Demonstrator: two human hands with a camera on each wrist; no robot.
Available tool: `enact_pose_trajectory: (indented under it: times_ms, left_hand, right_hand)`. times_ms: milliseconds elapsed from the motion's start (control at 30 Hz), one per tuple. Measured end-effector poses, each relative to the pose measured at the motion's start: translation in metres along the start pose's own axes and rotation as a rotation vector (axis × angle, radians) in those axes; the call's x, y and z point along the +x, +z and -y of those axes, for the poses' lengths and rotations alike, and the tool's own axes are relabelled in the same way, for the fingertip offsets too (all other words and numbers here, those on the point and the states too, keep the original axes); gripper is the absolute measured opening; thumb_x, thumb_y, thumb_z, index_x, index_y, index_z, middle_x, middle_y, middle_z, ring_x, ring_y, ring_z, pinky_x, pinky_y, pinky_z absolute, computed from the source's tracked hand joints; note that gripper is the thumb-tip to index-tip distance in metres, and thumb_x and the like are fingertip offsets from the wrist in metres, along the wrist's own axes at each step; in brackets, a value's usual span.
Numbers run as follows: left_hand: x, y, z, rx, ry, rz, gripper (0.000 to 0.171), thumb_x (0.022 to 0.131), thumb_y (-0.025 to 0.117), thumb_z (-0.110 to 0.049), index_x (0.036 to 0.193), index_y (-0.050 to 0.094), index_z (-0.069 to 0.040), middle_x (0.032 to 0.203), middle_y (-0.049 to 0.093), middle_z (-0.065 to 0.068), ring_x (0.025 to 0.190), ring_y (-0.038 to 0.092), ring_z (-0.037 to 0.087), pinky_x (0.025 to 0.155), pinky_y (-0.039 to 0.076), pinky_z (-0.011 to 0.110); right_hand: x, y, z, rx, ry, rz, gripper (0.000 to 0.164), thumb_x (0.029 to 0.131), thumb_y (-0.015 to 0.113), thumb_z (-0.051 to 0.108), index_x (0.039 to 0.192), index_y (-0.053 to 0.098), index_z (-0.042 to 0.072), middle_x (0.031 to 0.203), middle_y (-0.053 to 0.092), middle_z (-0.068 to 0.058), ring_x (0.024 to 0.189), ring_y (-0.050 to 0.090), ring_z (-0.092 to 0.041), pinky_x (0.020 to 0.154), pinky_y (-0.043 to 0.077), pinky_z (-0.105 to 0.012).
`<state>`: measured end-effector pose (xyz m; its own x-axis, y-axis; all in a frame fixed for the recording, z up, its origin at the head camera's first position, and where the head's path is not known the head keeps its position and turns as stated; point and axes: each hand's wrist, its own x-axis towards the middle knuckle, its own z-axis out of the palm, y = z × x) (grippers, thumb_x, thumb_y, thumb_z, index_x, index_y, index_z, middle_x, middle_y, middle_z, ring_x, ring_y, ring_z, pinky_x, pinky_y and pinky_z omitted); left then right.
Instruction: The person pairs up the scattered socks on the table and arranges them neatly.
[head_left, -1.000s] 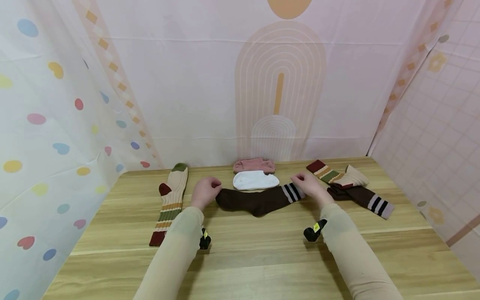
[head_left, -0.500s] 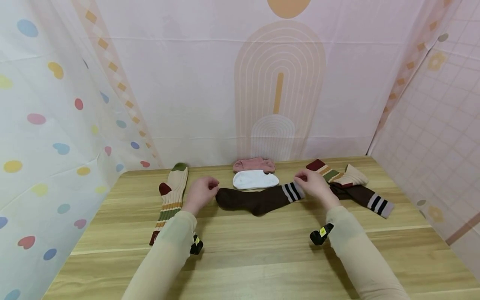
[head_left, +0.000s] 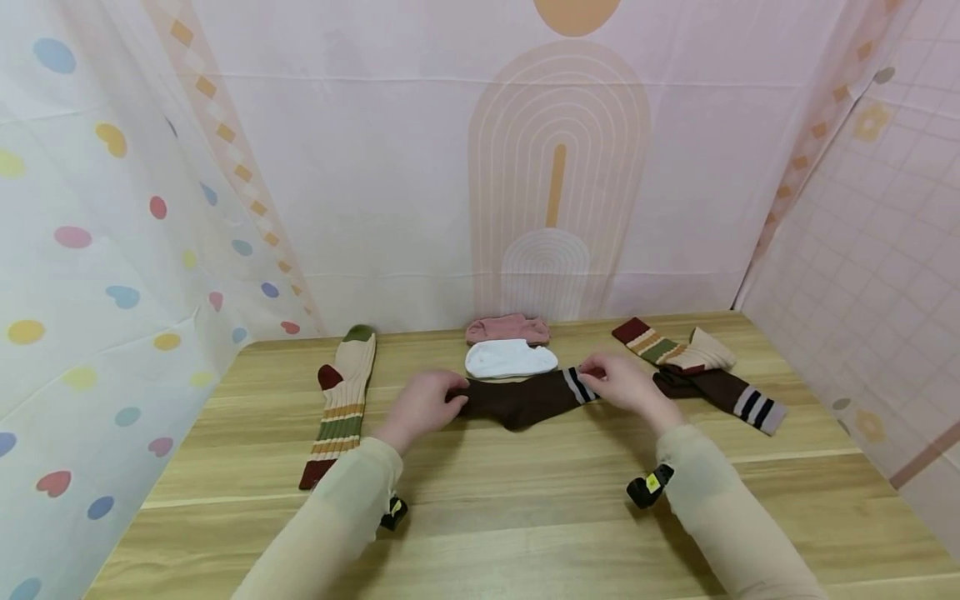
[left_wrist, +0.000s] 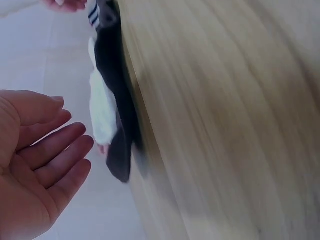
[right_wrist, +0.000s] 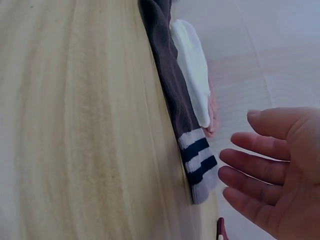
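A dark brown sock (head_left: 517, 402) lies stretched sideways on the table, its grey cuff with black stripes to the right. My left hand (head_left: 423, 404) hovers over the toe end and hides part of it in the head view. In the left wrist view that hand's fingers (left_wrist: 62, 160) are loosely bent, with a gap between them and the sock. Over the striped cuff is my right hand (head_left: 626, 387), covering its outer end. The right wrist view has its relaxed fingers (right_wrist: 255, 167) spread beside the cuff (right_wrist: 197, 162), holding nothing.
Behind the brown sock lie a white ankle sock (head_left: 512, 358) and a pink one (head_left: 507, 328). A striped cream sock (head_left: 348, 392) is at the left. On the right, another striped sock (head_left: 675, 353) overlaps a second brown sock (head_left: 723, 393). A patterned curtain (head_left: 390, 167) closes the back.
Both hands first drew slightly outward from the brown sock's ends, then came back inward over them. The left hand shifted right over the toe, the right hand left over the cuff. The sock stayed put.
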<state>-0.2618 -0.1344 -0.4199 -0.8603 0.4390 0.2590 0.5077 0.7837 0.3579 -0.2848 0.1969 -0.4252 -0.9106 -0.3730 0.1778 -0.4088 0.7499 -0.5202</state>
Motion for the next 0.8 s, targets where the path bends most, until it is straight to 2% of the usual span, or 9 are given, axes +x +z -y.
enact_pose_trajectory:
  times_ms: [267, 433, 633, 800]
  left_hand:
    - [-0.002, 0.004, -0.023, 0.007, 0.119, 0.038, 0.023, 0.087, 0.074, -0.008, 0.107, 0.072, 0.002, 0.104, 0.072, 0.012, 0.101, 0.067, 0.029, 0.092, 0.051, 0.042]
    - [-0.004, 0.008, -0.032, -0.009, 0.184, 0.048, 0.024, 0.087, 0.074, -0.008, 0.108, 0.071, 0.003, 0.104, 0.072, 0.012, 0.101, 0.066, 0.028, 0.092, 0.051, 0.042]
    - [-0.007, 0.012, -0.041, -0.04, 0.214, 0.038, 0.023, 0.086, 0.075, -0.007, 0.107, 0.071, 0.003, 0.104, 0.072, 0.012, 0.099, 0.067, 0.028, 0.091, 0.051, 0.04]
    - [-0.009, 0.015, -0.048, -0.089, 0.2, 0.039, 0.023, 0.086, 0.074, -0.006, 0.108, 0.071, 0.003, 0.105, 0.072, 0.013, 0.102, 0.066, 0.028, 0.093, 0.05, 0.04]
  right_hand:
    - [-0.014, -0.006, 0.002, 0.004, -0.002, 0.011, 0.024, 0.098, 0.061, 0.014, 0.112, 0.067, -0.005, 0.11, 0.067, -0.019, 0.103, 0.063, -0.036, 0.089, 0.05, -0.051]
    - [-0.025, -0.011, -0.002, -0.004, -0.043, -0.008, 0.022, 0.097, 0.063, 0.011, 0.111, 0.068, -0.006, 0.108, 0.068, -0.018, 0.102, 0.064, -0.035, 0.089, 0.051, -0.051]
    - [-0.041, -0.021, -0.011, -0.018, -0.003, -0.033, 0.024, 0.096, 0.064, 0.014, 0.112, 0.068, -0.003, 0.108, 0.069, -0.016, 0.102, 0.064, -0.035, 0.089, 0.05, -0.052]
    - [-0.054, -0.03, -0.019, -0.015, 0.036, -0.043, 0.027, 0.096, 0.065, 0.013, 0.116, 0.066, -0.005, 0.109, 0.068, -0.017, 0.101, 0.064, -0.036, 0.088, 0.05, -0.052]
